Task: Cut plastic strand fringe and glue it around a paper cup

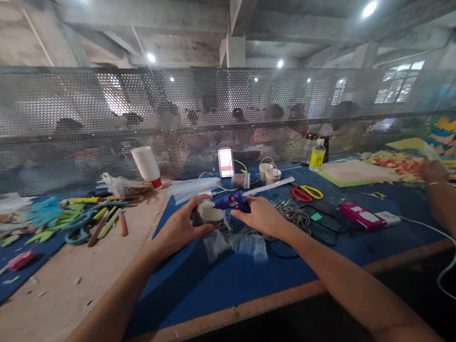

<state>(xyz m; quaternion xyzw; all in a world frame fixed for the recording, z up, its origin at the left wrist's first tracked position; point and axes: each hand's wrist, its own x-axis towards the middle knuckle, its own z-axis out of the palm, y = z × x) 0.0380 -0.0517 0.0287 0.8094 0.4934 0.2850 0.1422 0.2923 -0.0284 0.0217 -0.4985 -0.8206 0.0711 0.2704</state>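
My left hand (183, 226) is wrapped round the side of a small white paper cup (211, 213), thumb in front and fingers behind. In my right hand (258, 215) is a blue glue gun (231, 200), with a long white glue stick (272, 186) reaching out of its back to the right. The gun's tip points left at the cup's rim; whether they touch I cannot tell. Clear plastic wrap (235, 245) lies just below the cup. Grey cord (295, 218) is heaped right of my right hand.
Red-and-yellow scissors (307, 193), a magenta box (361, 216) and a yellow-labelled bottle (317, 155) stand or lie to the right. Stacked paper cups (146, 165) and blue-handled scissors (79, 228) are left. Another person's arm (455, 208) reaches in at far right.
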